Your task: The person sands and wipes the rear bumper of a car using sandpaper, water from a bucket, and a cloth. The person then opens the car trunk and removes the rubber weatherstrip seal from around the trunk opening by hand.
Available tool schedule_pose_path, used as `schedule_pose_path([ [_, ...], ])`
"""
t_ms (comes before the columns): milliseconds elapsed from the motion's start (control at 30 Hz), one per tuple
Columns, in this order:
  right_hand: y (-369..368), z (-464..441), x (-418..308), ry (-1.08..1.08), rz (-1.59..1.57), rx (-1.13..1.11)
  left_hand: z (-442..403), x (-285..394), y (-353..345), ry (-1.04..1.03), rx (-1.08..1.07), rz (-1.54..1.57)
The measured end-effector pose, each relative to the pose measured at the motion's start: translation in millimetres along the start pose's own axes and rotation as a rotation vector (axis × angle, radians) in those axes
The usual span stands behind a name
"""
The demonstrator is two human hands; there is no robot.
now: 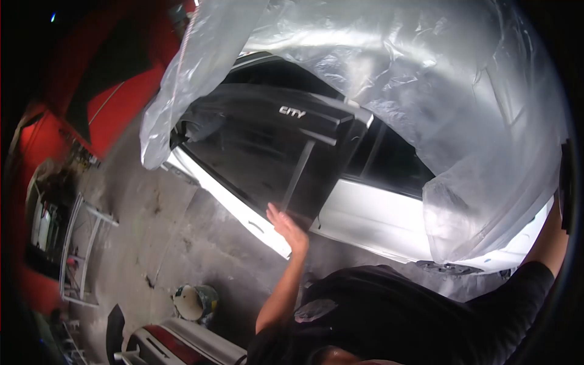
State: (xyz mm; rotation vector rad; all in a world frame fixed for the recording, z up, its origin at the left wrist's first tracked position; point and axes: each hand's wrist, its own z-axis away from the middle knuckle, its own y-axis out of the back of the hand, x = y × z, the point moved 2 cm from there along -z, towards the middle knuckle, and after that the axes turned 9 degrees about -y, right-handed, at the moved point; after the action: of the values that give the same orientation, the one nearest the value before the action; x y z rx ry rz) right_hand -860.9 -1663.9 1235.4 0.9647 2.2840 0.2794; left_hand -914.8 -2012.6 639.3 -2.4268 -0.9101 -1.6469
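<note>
My left hand (289,230) is raised with its fingers stretched out, beside the rear edge of an opened white car door (228,191). It overlaps the dark door window (237,155) in view; whether it touches the door I cannot tell. The window's dark rain visor (310,118) carries the word CITY. Clear plastic sheeting (377,45) hangs over the roof and side of the white car (377,210). My right forearm (550,237) reaches up at the far right, beside the sheeting, and its hand is out of view.
A bucket (193,303) stands on the stained grey floor (134,213). A metal frame (79,255) is at the left, near red car parts (121,115). Below the bucket lies a car part with a red lamp (167,344).
</note>
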Motion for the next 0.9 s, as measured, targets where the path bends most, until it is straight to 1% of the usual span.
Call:
schedule_pose_path([
  [33,8,7,-9,0.011,0.043,0.003,-8,3,-16,-0.008,-0.014,0.020],
  [100,23,22,-28,0.033,0.126,0.005,-21,1,-47,0.040,-0.110,0.021],
  [133,31,29,-37,0.045,0.160,0.009,-28,-6,-65,0.031,-0.117,0.039],
  [200,47,38,-54,0.066,0.217,0.012,-46,-16,-102,-0.169,-0.229,0.051],
  [233,52,43,-63,0.075,0.244,0.011,-59,-14,-108,-0.180,-0.241,0.065],
  [300,60,52,-81,0.100,0.293,0.004,-88,-10,-118,-0.018,-0.507,0.242],
  [333,62,57,-90,0.118,0.315,0.002,-101,6,-118,-0.028,-0.517,0.247],
  [400,62,66,-101,0.149,0.342,-0.011,-124,63,-109,-0.052,-0.577,0.513],
  [467,59,74,-117,0.194,0.370,-0.036,-138,143,-76,0.067,-0.650,0.713],
  [533,47,84,-131,0.254,0.390,-0.085,-156,178,-62,0.003,-0.728,1.098],
  [567,36,92,-135,0.289,0.391,-0.116,-161,190,-50,-0.077,-0.778,1.347],
  [600,26,99,-138,0.323,0.394,-0.154,-164,204,-31,-0.077,-0.795,1.564],
  [633,12,110,-138,0.362,0.391,-0.208,-163,217,-7,-0.126,-0.788,1.652],
  [700,-38,141,-117,0.439,0.395,-0.399,-153,210,37,-0.242,-0.760,1.754],
  [733,-73,162,-94,0.470,0.403,-0.517,-147,179,49,-0.230,-0.739,1.812],
  [767,-110,190,-77,0.354,0.485,-0.752,-140,138,58,-0.214,-0.714,1.867],
  [800,-154,224,-35,0.525,0.514,-0.753,-130,100,68,-0.185,-0.730,1.900],
  [833,-188,259,4,0.555,0.565,-0.902,-122,73,81,-0.159,-0.741,1.932],
  [867,-225,293,45,0.582,0.424,-0.895,-112,73,97,-0.148,-0.761,1.851],
  [900,-258,324,80,0.561,0.493,-0.990,-100,74,111,-0.143,-0.772,1.773],
])
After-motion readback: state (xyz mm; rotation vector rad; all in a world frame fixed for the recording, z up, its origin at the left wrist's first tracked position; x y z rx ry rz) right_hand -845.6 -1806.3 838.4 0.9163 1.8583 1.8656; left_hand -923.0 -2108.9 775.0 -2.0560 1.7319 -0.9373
